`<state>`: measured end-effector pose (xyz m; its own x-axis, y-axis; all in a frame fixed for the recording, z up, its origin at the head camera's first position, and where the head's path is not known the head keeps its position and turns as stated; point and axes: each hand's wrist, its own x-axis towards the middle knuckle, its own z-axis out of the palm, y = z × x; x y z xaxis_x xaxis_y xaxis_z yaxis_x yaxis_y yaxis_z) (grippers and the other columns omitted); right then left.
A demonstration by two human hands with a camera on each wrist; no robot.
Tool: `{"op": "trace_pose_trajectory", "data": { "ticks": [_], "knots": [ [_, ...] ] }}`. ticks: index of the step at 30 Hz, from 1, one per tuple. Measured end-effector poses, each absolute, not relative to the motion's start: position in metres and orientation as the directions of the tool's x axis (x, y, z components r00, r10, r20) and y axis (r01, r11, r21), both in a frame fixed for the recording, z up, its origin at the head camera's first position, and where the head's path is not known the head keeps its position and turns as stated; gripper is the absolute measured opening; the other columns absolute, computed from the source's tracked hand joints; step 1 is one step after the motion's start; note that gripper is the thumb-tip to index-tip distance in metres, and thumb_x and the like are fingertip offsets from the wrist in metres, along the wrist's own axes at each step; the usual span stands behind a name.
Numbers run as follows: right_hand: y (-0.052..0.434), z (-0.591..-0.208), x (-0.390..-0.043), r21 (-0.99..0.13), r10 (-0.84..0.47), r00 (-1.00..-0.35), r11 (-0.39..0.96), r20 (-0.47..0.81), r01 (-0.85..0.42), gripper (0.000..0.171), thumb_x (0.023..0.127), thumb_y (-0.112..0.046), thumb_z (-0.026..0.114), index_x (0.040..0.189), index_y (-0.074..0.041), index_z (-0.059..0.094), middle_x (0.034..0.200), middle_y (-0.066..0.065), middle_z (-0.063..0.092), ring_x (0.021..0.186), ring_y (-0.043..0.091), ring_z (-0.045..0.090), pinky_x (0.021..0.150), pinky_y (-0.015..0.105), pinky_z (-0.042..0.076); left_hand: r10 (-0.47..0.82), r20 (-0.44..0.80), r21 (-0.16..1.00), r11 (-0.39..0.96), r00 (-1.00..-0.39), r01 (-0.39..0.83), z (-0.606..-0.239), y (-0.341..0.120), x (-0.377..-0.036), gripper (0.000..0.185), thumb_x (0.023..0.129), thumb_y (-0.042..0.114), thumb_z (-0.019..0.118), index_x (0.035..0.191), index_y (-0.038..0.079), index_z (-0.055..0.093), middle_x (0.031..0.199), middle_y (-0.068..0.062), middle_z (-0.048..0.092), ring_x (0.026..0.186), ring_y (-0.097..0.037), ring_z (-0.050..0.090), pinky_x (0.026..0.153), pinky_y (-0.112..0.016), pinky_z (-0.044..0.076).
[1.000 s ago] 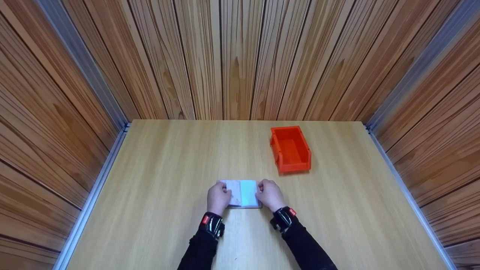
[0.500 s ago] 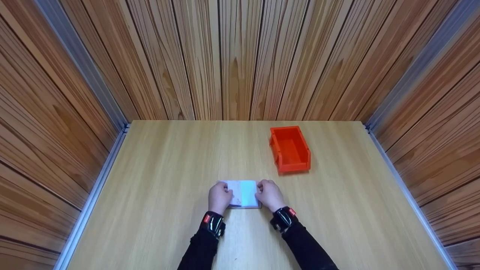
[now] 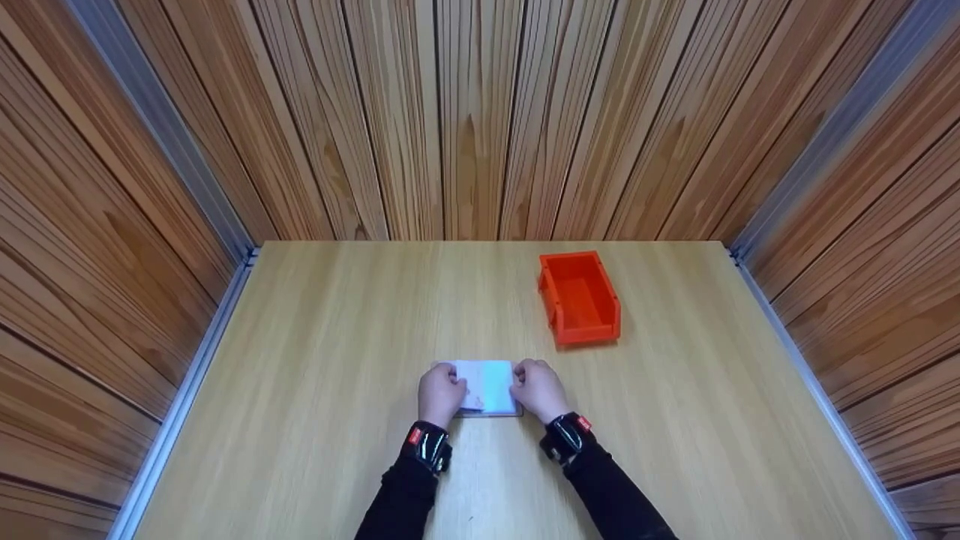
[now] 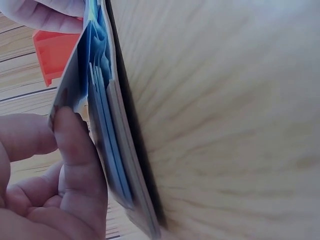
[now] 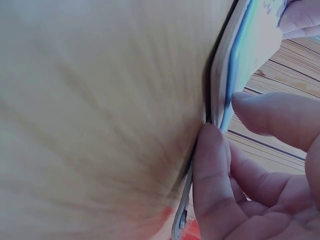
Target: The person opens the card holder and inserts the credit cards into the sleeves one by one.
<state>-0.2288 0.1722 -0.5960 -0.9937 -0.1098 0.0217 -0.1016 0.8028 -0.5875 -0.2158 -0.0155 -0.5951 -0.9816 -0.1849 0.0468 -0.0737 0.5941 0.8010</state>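
Observation:
A small open notebook [image 3: 496,390] with white and pale blue pages lies on the table in front of me. In the head view my left hand [image 3: 441,395] is at its left side. The left wrist view shows my left hand [image 4: 65,165] pinching a raised page [image 4: 71,82] between thumb and index finger, above the stacked layers. At the opposite side my right hand [image 3: 541,391] grips the notebook's right edge. Seen from the right wrist, the thumb of my right hand [image 5: 255,170] presses on the pages and a finger lies under the cover edge. A strap [image 5: 184,207] with a metal snap sticks out there.
A red-orange plastic bin [image 3: 581,298] stands beyond my right hand, toward the back of the wooden table [image 3: 337,322]. Wood-panelled walls [image 3: 480,120] with metal corner rails [image 3: 187,367] enclose the table.
My left hand has shifted slightly to the right with the page it pinches. My right hand stays in place at the notebook's right edge.

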Motion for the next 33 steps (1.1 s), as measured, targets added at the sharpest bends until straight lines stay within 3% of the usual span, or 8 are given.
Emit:
{"op": "trace_pose_trajectory", "data": {
  "ticks": [5,24,33],
  "knots": [
    [0.172,-0.595,-0.229,-0.593,-0.108,-0.994,0.799,0.018,-0.098,0.024,0.076,-0.004,0.074,0.098,0.003,0.067,0.086,0.008,0.057,0.082,0.025,0.056,0.079,0.042,0.048,-0.175,0.055,0.790,0.610,-0.983,-0.065,-0.595,-0.012,-0.217,0.009,0.079,0.001,0.072,0.085,-0.003,0.066,0.070,-0.002,0.056,0.070,-0.022,0.056,0.068,-0.040,0.049],
    [0.174,-0.598,-0.231,-0.575,-0.127,-0.991,0.808,0.043,-0.129,0.020,0.075,-0.003,0.075,0.091,0.001,0.065,0.082,0.006,0.056,0.079,0.024,0.054,0.075,0.040,0.047,-0.135,0.110,0.734,0.679,-0.985,-0.011,-0.594,-0.001,-0.216,0.014,0.078,0.005,0.077,0.080,-0.002,0.064,0.071,-0.006,0.059,0.071,-0.028,0.059,0.069,-0.044,0.048],
    [0.174,-0.598,-0.230,-0.593,-0.121,-0.993,0.798,0.016,-0.107,0.022,0.076,-0.004,0.074,0.096,0.003,0.066,0.083,0.007,0.055,0.079,0.024,0.054,0.076,0.041,0.047,-0.126,0.125,0.711,0.703,-0.984,0.000,-0.597,0.006,-0.215,0.014,0.080,0.005,0.077,0.083,-0.002,0.066,0.074,-0.008,0.062,0.074,-0.029,0.062,0.070,-0.044,0.049]
  ]
}}
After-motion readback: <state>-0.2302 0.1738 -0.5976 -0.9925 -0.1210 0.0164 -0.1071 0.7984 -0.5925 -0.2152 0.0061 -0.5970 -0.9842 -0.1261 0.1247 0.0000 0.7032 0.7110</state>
